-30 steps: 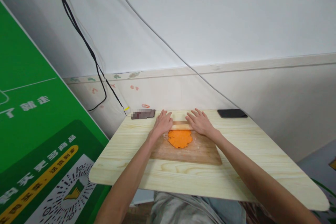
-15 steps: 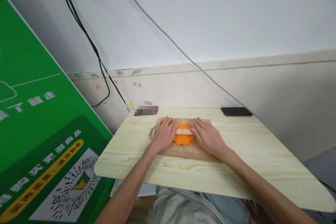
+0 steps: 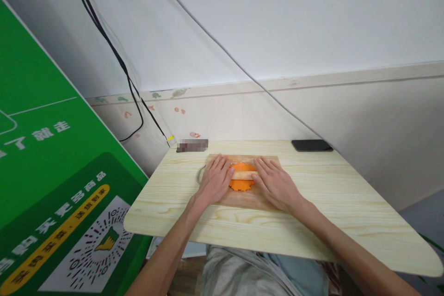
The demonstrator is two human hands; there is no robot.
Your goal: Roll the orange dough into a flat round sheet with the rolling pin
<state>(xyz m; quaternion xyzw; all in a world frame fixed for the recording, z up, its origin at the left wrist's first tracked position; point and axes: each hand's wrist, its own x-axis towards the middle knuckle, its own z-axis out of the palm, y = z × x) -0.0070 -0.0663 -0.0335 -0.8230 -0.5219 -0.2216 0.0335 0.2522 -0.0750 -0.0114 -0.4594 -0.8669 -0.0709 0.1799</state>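
Both hands, left hand (image 3: 214, 180) and right hand (image 3: 275, 184), lay flat, open on rolling pin (image 3: 243, 175) over orange dough (image 3: 242, 184); uneven pressure could've torn it.

Both ends of the rolling pin (image 3: 243, 175) lie hidden under the flat hands (a blurred object (image 3: 192, 145) sits behind).

A plain white wall (image 3: 294, 14) fills the upper view, evenly lit; a pale horizontal moulding strip (image 3: 312, 82) crosses it, with small coloured smudges near its left end; two thin black cables (image 3: 114, 55) hang down the wall; a large green printed banner (image 3: 45, 157) leans at the left; the light pine-grain wooden desk (image 3: 347, 203) stands against the wall.
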